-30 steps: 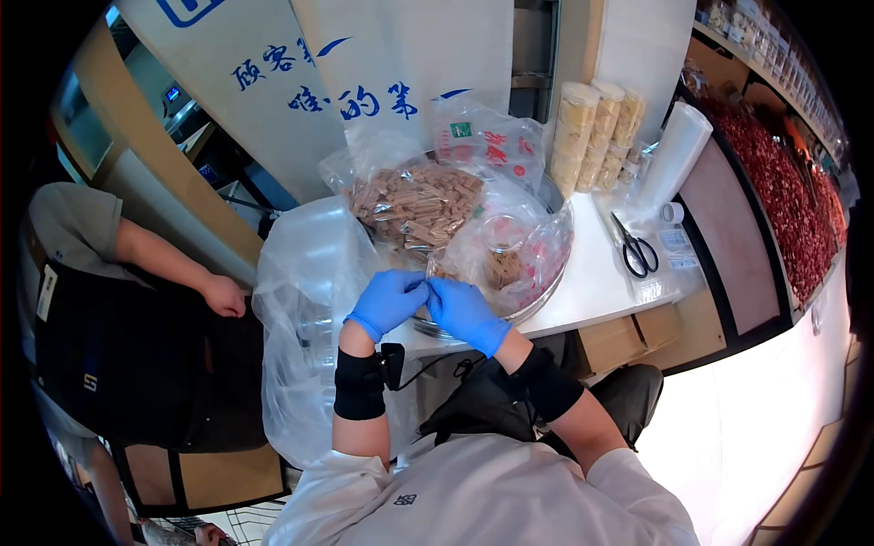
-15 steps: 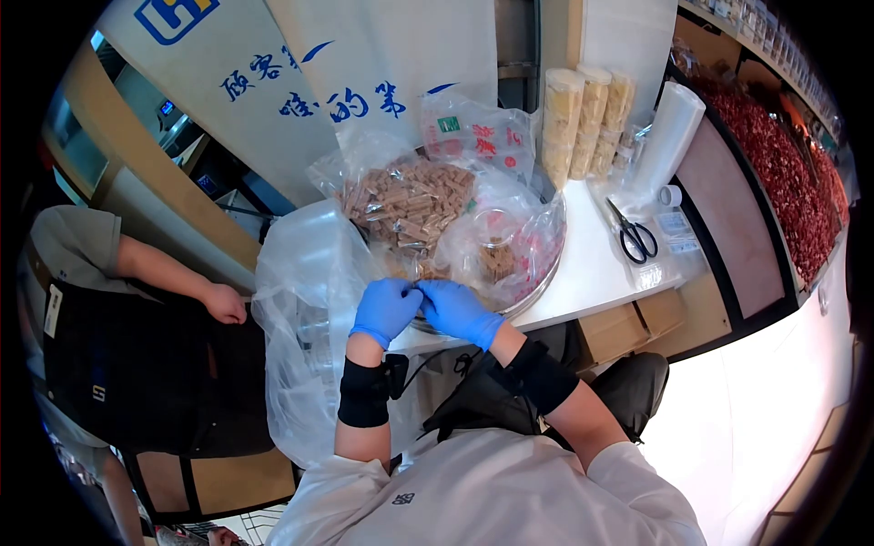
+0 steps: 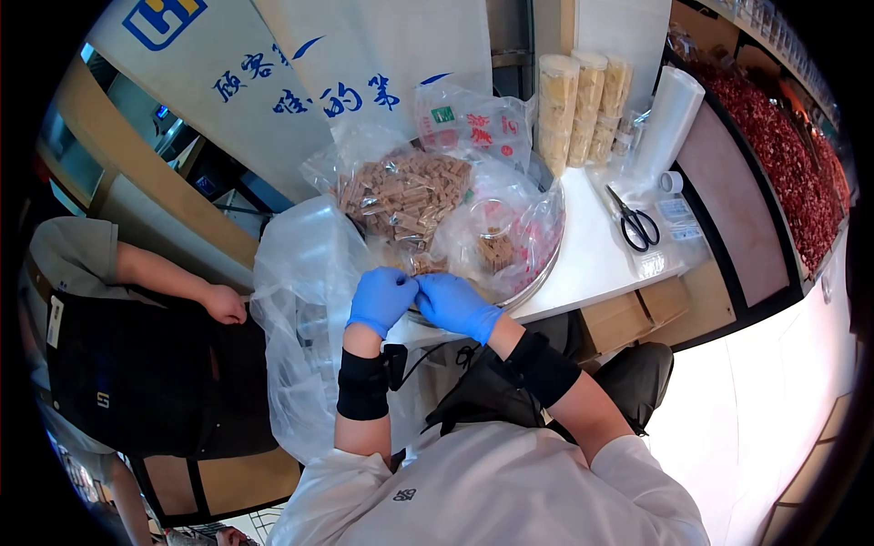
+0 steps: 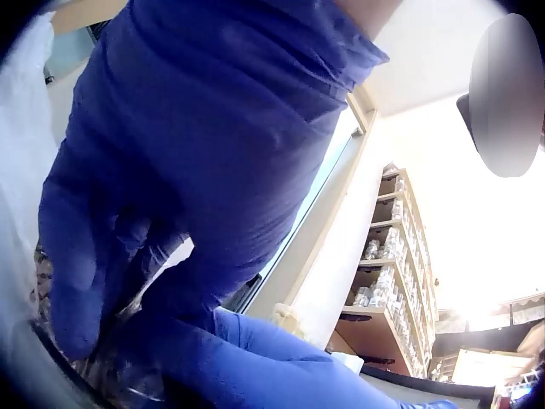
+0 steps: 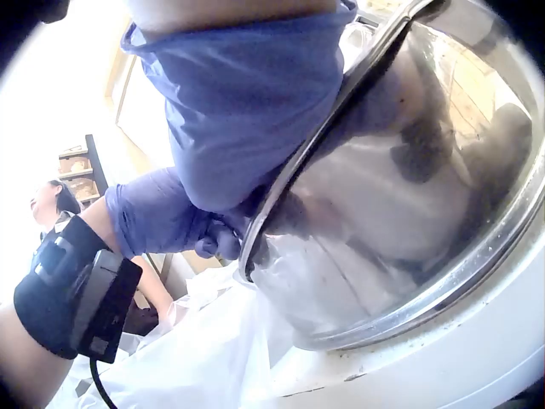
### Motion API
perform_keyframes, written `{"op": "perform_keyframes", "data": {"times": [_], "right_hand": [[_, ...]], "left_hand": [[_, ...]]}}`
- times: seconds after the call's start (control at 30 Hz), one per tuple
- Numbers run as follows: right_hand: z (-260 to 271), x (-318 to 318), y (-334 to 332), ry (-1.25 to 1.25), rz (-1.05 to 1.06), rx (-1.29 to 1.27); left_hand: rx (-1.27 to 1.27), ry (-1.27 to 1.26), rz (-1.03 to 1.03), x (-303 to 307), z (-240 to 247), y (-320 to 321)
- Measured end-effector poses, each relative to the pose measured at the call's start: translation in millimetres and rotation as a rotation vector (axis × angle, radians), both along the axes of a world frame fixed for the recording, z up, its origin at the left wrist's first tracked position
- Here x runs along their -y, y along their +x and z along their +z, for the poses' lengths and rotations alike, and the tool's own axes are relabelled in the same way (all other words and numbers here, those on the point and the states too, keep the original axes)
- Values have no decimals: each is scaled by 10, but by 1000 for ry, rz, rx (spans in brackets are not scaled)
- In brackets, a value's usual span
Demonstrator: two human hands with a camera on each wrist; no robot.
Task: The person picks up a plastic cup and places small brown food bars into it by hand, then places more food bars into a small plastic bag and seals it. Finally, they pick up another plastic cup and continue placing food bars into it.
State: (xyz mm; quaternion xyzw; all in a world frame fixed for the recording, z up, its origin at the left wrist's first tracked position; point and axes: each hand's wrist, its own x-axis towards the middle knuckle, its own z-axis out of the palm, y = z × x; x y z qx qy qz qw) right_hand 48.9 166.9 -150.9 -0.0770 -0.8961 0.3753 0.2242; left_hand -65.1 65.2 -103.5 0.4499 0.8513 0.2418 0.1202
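Observation:
Both hands wear blue gloves and meet at the near rim of a round metal basin (image 5: pixel 443 302). My left hand (image 3: pixel 381 300) has its fingers curled and pinches crinkled clear plastic (image 4: pixel 140 388), seen in the left wrist view. Against it, my right hand (image 3: pixel 455 302) bends its fingers onto the same plastic; its fingertips are largely hidden. Just beyond the hands, a clear bag heaped with brown stick-shaped pieces (image 3: pixel 405 196) fills the basin's left side. To its right, a round clear container (image 3: pixel 496 250) with brown pieces lies among loose plastic.
A translucent plastic sheet (image 3: pixel 305 273) hangs over the table's left side. On the right stand tall clear jars (image 3: pixel 574 109), a plastic roll (image 3: pixel 669 123), a tape roll (image 3: pixel 671 182) and black scissors (image 3: pixel 635 223). Another person's arm (image 3: pixel 173 276) is at the left.
The head view has shifted slightly, moving the scene in frame. Both hands stay together at the basin's near rim, with small shifts of the fingers.

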Motion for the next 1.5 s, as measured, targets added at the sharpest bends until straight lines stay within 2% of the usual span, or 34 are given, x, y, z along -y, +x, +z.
{"op": "perform_keyframes", "data": {"times": [0.1, 0.17, 0.33, 0.43, 0.63, 0.7, 0.93, 0.97, 1.0, 1.03, 1.17, 1.23, 1.3, 1.5], "right_hand": [[-86, -36, -44, 48, 5, -44], [-114, -13, -41, 50, -1, -73], [-69, -9, -29, 54, 55, 29], [-73, -29, -19, 99, 47, -24], [-61, -13, 3, 138, 64, -9], [-112, -17, -21, 118, 43, -7], [-117, 25, -10, 99, -76, -16], [-133, 22, -15, 100, -74, -13], [-155, 20, -22, 92, -158, -27], [-149, 20, -27, 86, -242, -43], [-136, 66, -6, 135, -342, 20], [-91, 69, -16, 162, -465, -173], [-37, 59, 27, 169, -491, -155], [280, -1, 327, 208, -521, -71]], "left_hand": [[-52, 44, -49, -46, -36, -31], [208, 1, -13, 14, 8, -13], [350, 58, -15, 79, -104, -106], [397, 123, -58, 67, -86, -98], [390, -59, -29, 69, 8, -131], [342, 15, -157, 70, -218, -294], [95, 7, -68, 20, -247, -159], [-58, -41, -17, 29, -203, -128], [-210, -89, 34, 48, -164, -99], [-208, -88, 36, 84, -128, -107], [-181, -109, 24, 150, 98, -68], [-204, -87, 39, 112, 139, 1], [-279, 39, 102, 88, 124, 74], [-288, 36, 120, 13, 269, 275]]}}
